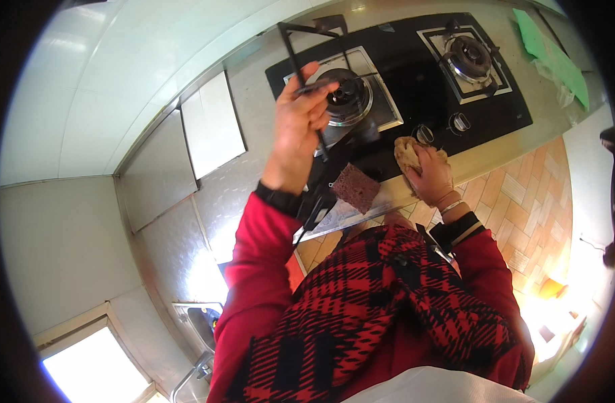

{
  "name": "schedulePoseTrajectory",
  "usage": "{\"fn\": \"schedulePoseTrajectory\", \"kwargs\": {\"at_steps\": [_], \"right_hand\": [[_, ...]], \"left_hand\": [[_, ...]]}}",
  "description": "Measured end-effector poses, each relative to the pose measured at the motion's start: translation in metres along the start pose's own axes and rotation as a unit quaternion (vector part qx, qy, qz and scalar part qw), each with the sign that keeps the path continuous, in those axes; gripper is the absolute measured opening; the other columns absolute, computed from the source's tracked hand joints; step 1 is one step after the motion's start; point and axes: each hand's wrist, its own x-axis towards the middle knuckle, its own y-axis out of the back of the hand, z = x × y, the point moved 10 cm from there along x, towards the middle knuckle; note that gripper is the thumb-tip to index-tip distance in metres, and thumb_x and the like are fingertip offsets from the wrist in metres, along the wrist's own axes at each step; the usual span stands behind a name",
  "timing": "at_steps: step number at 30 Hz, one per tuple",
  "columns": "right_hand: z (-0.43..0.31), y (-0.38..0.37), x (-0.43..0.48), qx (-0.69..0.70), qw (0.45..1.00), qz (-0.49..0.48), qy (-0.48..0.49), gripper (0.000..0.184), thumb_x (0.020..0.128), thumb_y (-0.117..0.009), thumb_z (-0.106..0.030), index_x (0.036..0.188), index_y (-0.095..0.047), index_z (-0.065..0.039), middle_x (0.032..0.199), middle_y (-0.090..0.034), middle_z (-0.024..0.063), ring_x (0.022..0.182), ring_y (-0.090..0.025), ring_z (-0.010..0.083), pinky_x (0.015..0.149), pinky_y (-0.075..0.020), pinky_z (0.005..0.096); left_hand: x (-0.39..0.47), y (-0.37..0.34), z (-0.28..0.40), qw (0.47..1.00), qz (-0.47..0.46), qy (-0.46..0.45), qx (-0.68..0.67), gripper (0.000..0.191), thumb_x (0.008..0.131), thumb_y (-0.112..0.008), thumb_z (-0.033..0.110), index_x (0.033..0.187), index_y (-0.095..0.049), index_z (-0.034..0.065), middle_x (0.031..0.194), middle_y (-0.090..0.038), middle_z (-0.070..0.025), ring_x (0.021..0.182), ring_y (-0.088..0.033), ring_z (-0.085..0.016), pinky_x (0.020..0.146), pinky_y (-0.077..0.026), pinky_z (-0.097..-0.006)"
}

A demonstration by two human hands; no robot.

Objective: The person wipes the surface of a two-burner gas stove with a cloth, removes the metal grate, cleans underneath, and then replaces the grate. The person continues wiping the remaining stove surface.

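A black square pan support is raised at a tilt over the left burner of a black gas hob. My left hand grips one of its bars. My right hand lies on a crumpled tan cloth at the hob's front edge, just below the control knobs, its fingers curled on the fabric. Between my arms, a reddish-brown sponge rests at the front edge of the hob and counter. The underside of the cloth is hidden.
The right burner has its own pan support. A green sheet and clear plastic lie right of the hob. Left, the metal counter leads to a sink with a faucet. A white panel stands by the wall.
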Motion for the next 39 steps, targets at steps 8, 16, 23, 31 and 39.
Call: {"fn": "schedulePoseTrajectory", "kwargs": {"at_steps": [8,16,23,31,39], "right_hand": [[-0.025,0.106,0.079,0.237,0.97,0.002,0.048,0.053,0.075,-0.065,-0.017,0.124,-0.047,-0.008,0.099,-0.064,0.0163,0.088,-0.065,0.0294,0.076,-0.0511,0.0349],[-0.123,0.058,0.231,-0.09,0.919,-0.074,0.375,0.045,0.075,-0.059,-0.009,0.119,-0.055,-0.017,0.093,-0.056,0.0077,0.085,-0.057,0.0307,0.071,-0.0466,0.0395],[-0.205,-0.083,0.28,-0.15,0.802,-0.204,0.54,0.039,0.074,-0.054,-0.002,0.109,-0.061,-0.02,0.09,-0.058,0.0079,0.086,-0.058,0.0294,0.072,-0.0476,0.0387],[-0.191,-0.151,0.273,-0.257,0.708,-0.202,0.626,0.029,0.083,-0.05,-0.013,0.107,-0.062,-0.025,0.092,-0.06,0.0073,0.092,-0.059,0.0285,0.084,-0.0427,0.0471],[-0.069,-0.078,0.287,-0.32,0.783,-0.3,0.441,0.041,0.076,-0.057,-0.004,0.113,-0.058,-0.021,0.093,-0.058,0.01,0.088,-0.059,0.0305,0.071,-0.0474,0.0387]], "left_hand": [[-0.153,0.065,0.081,0.993,0.06,-0.028,0.096,0.055,0.069,-0.051,-0.005,0.124,-0.05,0.0022,0.087,-0.064,-0.0145,0.041,-0.035,-0.003,0.036,-0.026,-0.0176],[-0.245,0.114,0.072,0.968,0.218,-0.045,0.118,0.058,0.059,-0.047,-0.013,0.115,-0.056,0.0,0.078,-0.065,-0.0146,0.04,-0.042,-0.007,0.034,-0.028,-0.0198],[-0.274,0.119,0.042,0.948,0.306,-0.037,0.078,0.045,0.064,-0.067,-0.002,0.108,-0.061,0.0034,0.075,-0.065,-0.0131,0.048,-0.05,-0.008,0.041,-0.032,-0.0191],[-0.266,0.116,0.024,0.948,0.313,-0.037,0.039,0.045,0.064,-0.068,-0.004,0.108,-0.059,-0.0008,0.076,-0.067,-0.0152,0.05,-0.054,-0.01,0.041,-0.033,-0.0193],[-0.257,0.12,0.022,0.959,0.281,-0.027,0.014,0.048,0.064,-0.068,-0.004,0.11,-0.058,-0.001,0.077,-0.067,-0.0168,0.047,-0.051,-0.008,0.039,-0.031,-0.0189]]}}
